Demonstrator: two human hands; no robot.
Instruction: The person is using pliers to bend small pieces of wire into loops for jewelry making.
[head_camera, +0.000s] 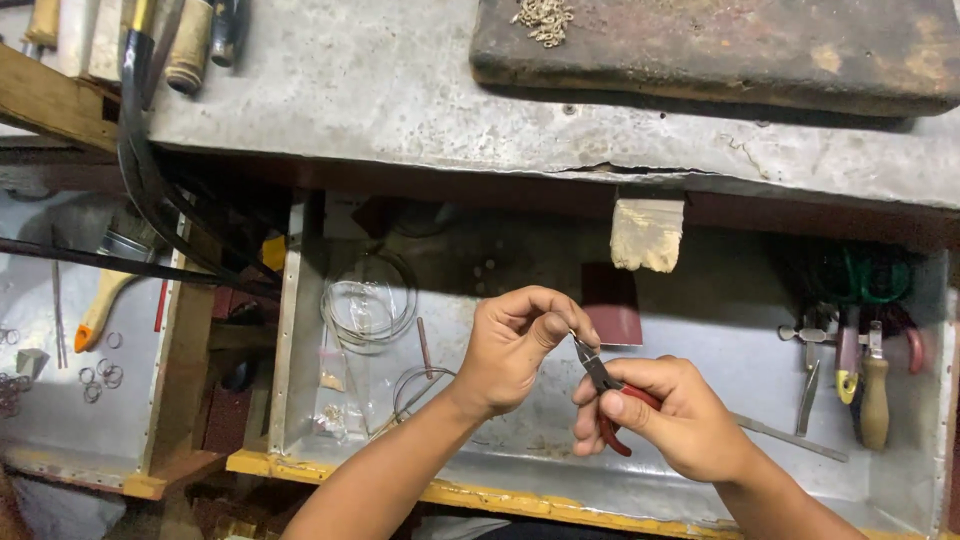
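- Right hand (675, 415) closed round red-handled pliers (605, 385), fingers wrapped on handles, tips pointing up-left.
- Left hand (515, 345) curled, thumb and forefinger pinched together at plier tips; held piece too small to tell.
- Both over open metal drawer (700, 480).
- Wire coils (368, 300) left of hands, well apart.
- Tools (860, 370) at drawer's right end.
- Small chain links (545, 20) on block above.

wire coils (368, 300) in tray (700, 480), left of pliers (600, 375)
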